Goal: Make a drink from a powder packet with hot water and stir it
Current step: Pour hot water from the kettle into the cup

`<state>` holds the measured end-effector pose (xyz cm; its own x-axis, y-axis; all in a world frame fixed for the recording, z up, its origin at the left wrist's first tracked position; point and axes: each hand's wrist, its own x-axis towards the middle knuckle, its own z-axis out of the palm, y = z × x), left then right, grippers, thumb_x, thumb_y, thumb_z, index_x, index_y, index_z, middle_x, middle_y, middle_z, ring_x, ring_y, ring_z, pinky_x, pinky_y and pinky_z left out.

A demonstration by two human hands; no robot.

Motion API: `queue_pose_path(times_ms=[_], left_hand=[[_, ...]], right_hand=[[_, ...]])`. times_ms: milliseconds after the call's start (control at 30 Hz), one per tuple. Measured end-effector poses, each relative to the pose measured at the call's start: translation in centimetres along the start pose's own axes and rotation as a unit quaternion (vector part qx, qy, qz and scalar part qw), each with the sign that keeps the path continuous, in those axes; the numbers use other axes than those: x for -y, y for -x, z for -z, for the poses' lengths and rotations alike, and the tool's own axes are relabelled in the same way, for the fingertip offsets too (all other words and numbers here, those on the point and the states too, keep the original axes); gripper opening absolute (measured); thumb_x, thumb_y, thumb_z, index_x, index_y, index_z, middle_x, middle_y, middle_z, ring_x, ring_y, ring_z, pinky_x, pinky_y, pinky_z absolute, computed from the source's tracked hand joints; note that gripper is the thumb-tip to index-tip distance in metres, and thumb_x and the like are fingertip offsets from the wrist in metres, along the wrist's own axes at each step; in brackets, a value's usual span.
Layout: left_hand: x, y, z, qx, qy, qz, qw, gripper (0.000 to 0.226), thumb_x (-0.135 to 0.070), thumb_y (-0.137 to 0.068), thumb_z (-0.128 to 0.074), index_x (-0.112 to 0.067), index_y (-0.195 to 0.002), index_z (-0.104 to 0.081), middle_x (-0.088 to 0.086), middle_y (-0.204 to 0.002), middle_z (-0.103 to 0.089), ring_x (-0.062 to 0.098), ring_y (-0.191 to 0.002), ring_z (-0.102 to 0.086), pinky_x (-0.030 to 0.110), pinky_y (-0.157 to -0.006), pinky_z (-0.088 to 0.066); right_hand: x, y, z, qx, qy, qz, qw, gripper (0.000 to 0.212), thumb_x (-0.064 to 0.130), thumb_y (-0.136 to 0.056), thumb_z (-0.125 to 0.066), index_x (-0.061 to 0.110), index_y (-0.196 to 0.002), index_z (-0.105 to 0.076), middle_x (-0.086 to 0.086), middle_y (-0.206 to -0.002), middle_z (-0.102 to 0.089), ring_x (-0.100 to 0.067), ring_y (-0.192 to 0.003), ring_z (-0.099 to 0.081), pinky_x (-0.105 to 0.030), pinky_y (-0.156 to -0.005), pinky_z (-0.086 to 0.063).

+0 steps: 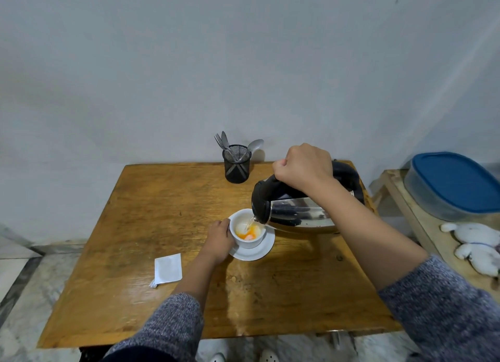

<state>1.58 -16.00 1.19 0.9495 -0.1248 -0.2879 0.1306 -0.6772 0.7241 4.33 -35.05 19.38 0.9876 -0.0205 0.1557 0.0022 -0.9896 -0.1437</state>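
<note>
A white cup point(250, 241) stands on a white saucer point(257, 252) near the middle of the wooden table point(151, 199). Orange and white powder shows inside the cup, partly wet. My left hand point(219, 240) is wrapped around the cup's left side. My right hand point(304, 165) grips the black handle of a steel kettle point(300, 211), which is tilted to the left. A thin stream of water runs from its spout into the cup. A torn white powder packet point(167, 268) lies flat on the table to the left of my left arm.
A black mesh holder point(237, 164) with a fork and spoons stands at the table's back edge by the wall. To the right, a lower wooden stand point(422, 226) carries a blue-lidded plastic container point(457, 184) and white objects point(477, 242).
</note>
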Motion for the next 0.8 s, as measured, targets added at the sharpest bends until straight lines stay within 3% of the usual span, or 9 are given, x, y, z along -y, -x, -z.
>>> queue_pose_path(times_ms=[800], left_hand=[[-0.2,0.09,0.4,0.01,-0.004,0.007,1.0,0.029,-0.02,-0.094,-0.039,-0.01,-0.119,-0.051,0.017,-0.121,-0.05,0.029,-0.114,-0.044,0.043,-0.101,-0.039]], right_hand=[[0.62,-0.32,0.28,0.005,0.017,0.011,1.0,0.036,0.027,-0.083,-0.044,0.016,-0.051,-0.034,0.001,-0.055,-0.036,-0.023,-0.061,-0.046,-0.024,-0.047,-0.024]])
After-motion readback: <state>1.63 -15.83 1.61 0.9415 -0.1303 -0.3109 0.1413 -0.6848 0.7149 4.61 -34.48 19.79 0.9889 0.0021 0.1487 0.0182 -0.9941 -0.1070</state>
